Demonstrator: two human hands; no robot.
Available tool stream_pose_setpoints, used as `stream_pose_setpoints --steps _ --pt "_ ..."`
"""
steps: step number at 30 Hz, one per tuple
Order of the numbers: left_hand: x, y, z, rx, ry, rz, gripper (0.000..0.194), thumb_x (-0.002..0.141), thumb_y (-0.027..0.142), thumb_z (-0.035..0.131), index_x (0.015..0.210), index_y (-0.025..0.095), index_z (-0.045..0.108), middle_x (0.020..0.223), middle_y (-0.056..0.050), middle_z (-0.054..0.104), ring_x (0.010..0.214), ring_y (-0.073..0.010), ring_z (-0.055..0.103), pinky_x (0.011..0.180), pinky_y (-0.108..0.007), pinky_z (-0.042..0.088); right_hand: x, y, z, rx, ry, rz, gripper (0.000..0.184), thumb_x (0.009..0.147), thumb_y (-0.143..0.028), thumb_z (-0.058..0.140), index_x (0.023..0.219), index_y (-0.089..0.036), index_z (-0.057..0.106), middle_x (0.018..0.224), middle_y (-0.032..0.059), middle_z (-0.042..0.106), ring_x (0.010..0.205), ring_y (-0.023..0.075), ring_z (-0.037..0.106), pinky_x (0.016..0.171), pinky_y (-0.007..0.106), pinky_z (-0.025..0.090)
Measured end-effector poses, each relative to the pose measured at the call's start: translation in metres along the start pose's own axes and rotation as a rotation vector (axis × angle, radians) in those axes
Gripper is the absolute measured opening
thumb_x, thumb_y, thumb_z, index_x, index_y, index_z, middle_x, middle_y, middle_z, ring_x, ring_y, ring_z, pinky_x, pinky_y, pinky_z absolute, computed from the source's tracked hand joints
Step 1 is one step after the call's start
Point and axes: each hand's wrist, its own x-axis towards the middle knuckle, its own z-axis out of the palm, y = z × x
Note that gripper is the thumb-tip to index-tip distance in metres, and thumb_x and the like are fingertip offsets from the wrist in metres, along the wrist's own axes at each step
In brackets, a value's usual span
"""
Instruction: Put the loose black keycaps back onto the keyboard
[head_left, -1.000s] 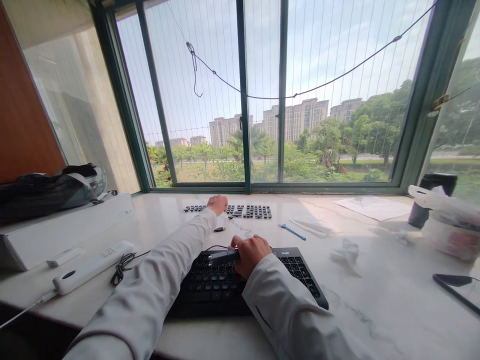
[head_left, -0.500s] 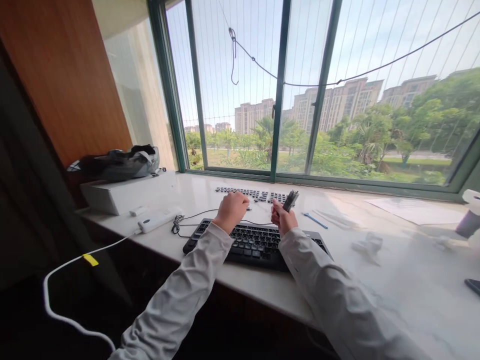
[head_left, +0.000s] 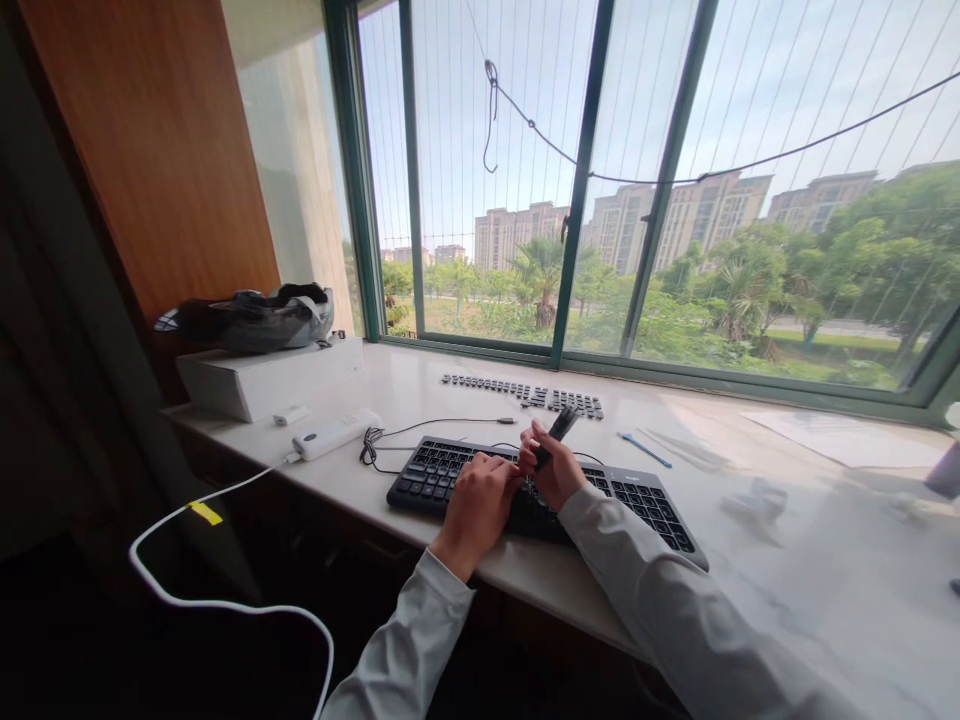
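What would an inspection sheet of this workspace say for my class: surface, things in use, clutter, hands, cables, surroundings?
Surface: pale counter, faint grey veining.
Things in use: dark keyboard; small dark pieces in rows beyond it.
Clutter: blue stick; crumpled whitish scrap; white box with dark bag on top.
Hands: left hand at the keyboard, fingertips unclear; right hand holding a dark tool.
Cables: dark cable, partly bundled; white cable hanging off the edge, yellow tag on it.
Surroundings: green-framed window; trees and buildings outside.
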Motion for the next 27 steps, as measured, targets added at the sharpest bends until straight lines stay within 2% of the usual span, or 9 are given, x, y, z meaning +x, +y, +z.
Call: stream_pose_setpoints --steps 9,17,21,27 --pt "-0.001 0.003 -0.002 0.078 -0.004 -0.107 0.022 0.094 0.030 0.046 0.091 0.021 0.066 0.092 -0.006 0.067 0.092 -0.0211 0.055 0.079 -0.033 0.041 0.006 0.003 -0.006 -0.064 0.093 -0.049 0.048 0.063 -0.057 0.072 0.057 -0.020 0.041 0.049 -0.0073 0.031 0.045 0.0070 0.026 0.043 0.022 0.022" --pt "-0.002 0.004 -0.002 0.088 -0.020 -0.092 0.022 0.095 0.029 0.044 0.090 0.021 0.064 0.090 -0.006 0.066 0.092 -0.0205 0.055 0.079 -0.032 0.041 0.008 0.003 -0.010 0.005 0.187 -0.023 0.042 0.063 -0.051 0.072 0.059 -0.021 0.043 0.050 -0.0060 0.035 0.045 0.0080 0.031 0.040 0.023 0.026" --pt "-0.002 0.004 -0.001 0.087 -0.020 -0.102 0.022 0.095 0.028 0.044 0.089 0.020 0.063 0.089 -0.006 0.065 0.092 -0.0209 0.055 0.079 -0.032 0.041 0.008 0.004 -0.009 -0.013 0.209 0.017 0.042 0.064 -0.049 0.072 0.060 -0.021 0.042 0.049 -0.0067 0.035 0.043 0.0075 0.031 0.038 0.023 0.025" --pt "-0.002 0.004 0.000 0.090 -0.025 -0.114 0.021 0.095 0.027 0.043 0.089 0.020 0.062 0.088 -0.006 0.065 0.092 -0.0215 0.054 0.077 -0.032 0.041 0.009 0.009 -0.004 -0.019 0.251 -0.014 0.042 0.063 -0.045 0.076 0.061 -0.020 0.042 0.050 -0.0076 0.037 0.043 0.0055 0.032 0.038 0.021 0.024"
